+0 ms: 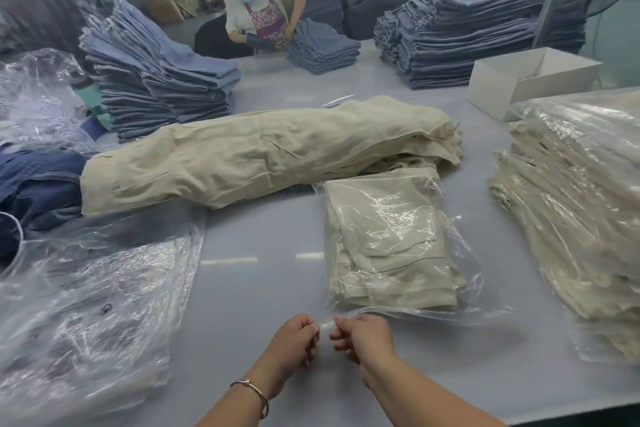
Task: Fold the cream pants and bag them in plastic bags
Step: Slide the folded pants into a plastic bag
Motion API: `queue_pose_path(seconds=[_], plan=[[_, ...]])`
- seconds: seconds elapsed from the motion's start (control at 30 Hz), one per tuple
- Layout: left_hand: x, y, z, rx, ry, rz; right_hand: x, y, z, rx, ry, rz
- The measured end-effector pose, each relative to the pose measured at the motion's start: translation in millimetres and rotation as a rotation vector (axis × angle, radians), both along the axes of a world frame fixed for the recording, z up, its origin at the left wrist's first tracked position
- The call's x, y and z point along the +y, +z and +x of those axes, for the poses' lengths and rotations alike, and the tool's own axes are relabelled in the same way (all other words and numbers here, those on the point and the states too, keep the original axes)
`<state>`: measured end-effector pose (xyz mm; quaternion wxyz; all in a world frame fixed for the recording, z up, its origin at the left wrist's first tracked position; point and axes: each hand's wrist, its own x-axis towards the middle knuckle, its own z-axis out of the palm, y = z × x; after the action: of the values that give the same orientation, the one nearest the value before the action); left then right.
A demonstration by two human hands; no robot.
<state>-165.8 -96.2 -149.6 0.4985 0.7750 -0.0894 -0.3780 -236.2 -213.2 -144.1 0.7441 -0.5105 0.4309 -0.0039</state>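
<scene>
While the desk (pixel 263 288) carries a long heap of unfolded cream pants (pixel 263 152) across its middle, a folded pair is seen already inside a plastic bag (pixel 388 246) nearer the edge. The bag's long axis runs away from the hands, its open end toward them. The loose flap (pixel 327 324) is pinched between the left hand (pixel 294 340) and the right hand (pixel 363 336), which lies nearer the bag. Sealing is judged the step in hand.

At my ten o'clock a tall stack of blue jeans (pixel 156 80) leaned on the counter (pixel 263 274). At twelve, another person (pixel 258 7) handled a smaller blue pile (pixel 322 48). An open white box (pixel 530 80) sat at two.
</scene>
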Motion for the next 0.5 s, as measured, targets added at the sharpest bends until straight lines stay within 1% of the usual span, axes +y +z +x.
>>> queue_pose_path(seconds=[0.1, 0.17, 0.27, 0.4, 0.43, 0.5], plan=[[7, -3, 5, -0.032, -0.018, 0.005, -28, 0, -17, 0.028, -0.101, -0.011], [10, -5, 11, -0.051, -0.040, 0.018, -59, 0, -37, 0.061, -0.165, -0.074], [13, -8, 20, -0.077, -0.128, 0.067, -111, 2, -74, 0.119, -0.282, -0.176], [15, -10, 30, -0.090, -0.162, 0.085, -178, 5, -116, 0.194, -0.469, -0.222], [15, -9, 31, -0.082, -0.170, 0.091, -188, 5, -123, 0.215, -0.478, -0.226], [16, -4, 36, -0.027, -0.214, 0.108, -201, 1, -129, 0.258, -0.415, -0.245]])
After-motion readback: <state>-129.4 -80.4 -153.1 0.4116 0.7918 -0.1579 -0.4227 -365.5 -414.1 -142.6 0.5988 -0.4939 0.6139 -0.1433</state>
